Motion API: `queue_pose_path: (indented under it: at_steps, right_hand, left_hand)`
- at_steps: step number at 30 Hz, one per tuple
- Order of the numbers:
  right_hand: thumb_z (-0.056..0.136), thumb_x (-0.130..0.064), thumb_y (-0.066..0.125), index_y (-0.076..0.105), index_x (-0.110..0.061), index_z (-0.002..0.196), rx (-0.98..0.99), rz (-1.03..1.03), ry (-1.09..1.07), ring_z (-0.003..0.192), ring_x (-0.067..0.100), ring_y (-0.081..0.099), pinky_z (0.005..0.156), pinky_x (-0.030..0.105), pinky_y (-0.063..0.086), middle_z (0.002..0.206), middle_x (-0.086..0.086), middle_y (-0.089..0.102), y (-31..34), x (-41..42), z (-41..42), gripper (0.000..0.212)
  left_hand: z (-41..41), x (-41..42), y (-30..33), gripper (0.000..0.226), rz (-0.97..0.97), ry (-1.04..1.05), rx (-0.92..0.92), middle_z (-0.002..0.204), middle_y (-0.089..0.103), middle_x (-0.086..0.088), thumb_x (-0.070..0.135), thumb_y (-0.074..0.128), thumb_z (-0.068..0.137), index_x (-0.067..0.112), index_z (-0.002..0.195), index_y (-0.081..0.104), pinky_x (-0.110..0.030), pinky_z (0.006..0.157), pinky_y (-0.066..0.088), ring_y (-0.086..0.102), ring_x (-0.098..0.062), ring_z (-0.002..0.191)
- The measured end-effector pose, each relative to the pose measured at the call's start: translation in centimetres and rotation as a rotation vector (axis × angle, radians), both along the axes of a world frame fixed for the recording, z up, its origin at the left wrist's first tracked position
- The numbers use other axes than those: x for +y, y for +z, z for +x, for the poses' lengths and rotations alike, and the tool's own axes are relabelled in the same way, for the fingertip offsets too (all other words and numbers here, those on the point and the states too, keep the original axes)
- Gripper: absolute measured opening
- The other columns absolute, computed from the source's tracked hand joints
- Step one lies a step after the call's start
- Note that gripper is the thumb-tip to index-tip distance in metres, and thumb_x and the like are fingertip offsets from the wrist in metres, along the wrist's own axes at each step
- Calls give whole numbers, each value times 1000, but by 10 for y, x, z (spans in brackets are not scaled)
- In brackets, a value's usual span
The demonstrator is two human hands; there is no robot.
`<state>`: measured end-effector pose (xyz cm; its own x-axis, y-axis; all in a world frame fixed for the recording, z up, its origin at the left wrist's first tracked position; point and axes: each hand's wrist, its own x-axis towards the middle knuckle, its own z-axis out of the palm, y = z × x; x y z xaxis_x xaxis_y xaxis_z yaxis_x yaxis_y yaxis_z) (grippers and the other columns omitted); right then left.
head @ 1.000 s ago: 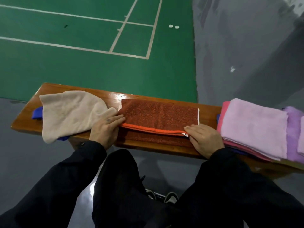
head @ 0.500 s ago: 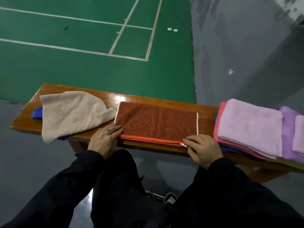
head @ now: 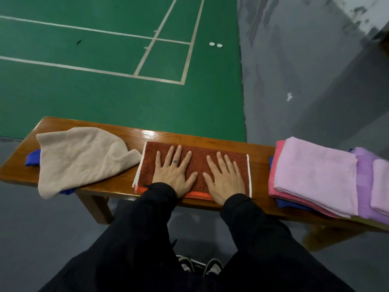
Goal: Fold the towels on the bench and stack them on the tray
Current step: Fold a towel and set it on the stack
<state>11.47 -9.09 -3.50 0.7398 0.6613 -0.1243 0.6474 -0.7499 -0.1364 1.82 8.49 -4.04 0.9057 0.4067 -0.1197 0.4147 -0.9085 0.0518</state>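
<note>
Black sleeves (head: 160,209) reached forward from the bottom of the frame, above a pair of shoes (head: 200,267) on the grey floor. Both hands lay palm-down on a folded rust-red towel (head: 197,157) at the middle of the wooden bench (head: 259,152) — the left hand (head: 175,172) on its left half, the right hand (head: 226,179) on its right half, thumbs nearly meeting over the centre. The fingers of each hand were spread and flat against the cloth, gripping nothing, their tips pointing toward the towel's far edge and stopping short of it. The towel's orange hem ran along the near edge under the wrists, and white borders showed at its two short ends.

To the left, a beige towel (head: 80,159) lay rumpled and unfolded, one corner hanging over the bench's near edge, with a blue cloth (head: 32,160) showing beneath it. To the right sat a stack of folded towels (head: 315,175) — pale pink on top, deeper pink and blue under it, lilac ones beside; whatever they rested on could not be made out.

Beyond the bench stretched a green court (head: 105,98) with white lines, two small white objects (head: 215,44) near its edge.
</note>
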Motion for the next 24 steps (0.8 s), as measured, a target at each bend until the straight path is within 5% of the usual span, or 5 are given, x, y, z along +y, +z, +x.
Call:
queue_pose_path:
  at_steps: [12, 17, 24]
  right_hand:
    - [102, -67, 15, 5, -37, 163, -29, -22, -2, 159, 24, -2, 128, 44, -2, 173, 5, -1, -1, -21, 5, 68]
    - [103, -63, 16, 19, -34, 163, -48, 192, -5, 159, 24, 5, 128, 44, 2, 171, 7, 14, 7, -33, -2, 66]
    - [103, -64, 16, 27, -32, 161, 22, 386, -21, 158, 19, 12, 127, 45, 15, 169, 2, 25, 3, -61, -14, 67]
  left_hand:
    - [-12, 22, -1, 84, -51, 24, -22, 171, -4, 0, 79, 8, 93, 32, 163, 4, -53, 124, -7, -10, -19, 157]
    - [-46, 36, 14, 73, -187, 461, -272, 153, 41, -24, 50, 55, 95, 9, 152, 36, -51, 114, 33, 36, -42, 140]
    - [-69, 45, 16, 41, -394, 646, -224, 125, 61, -14, 42, 64, 90, 14, 120, 64, -45, 95, 50, 61, -35, 111]
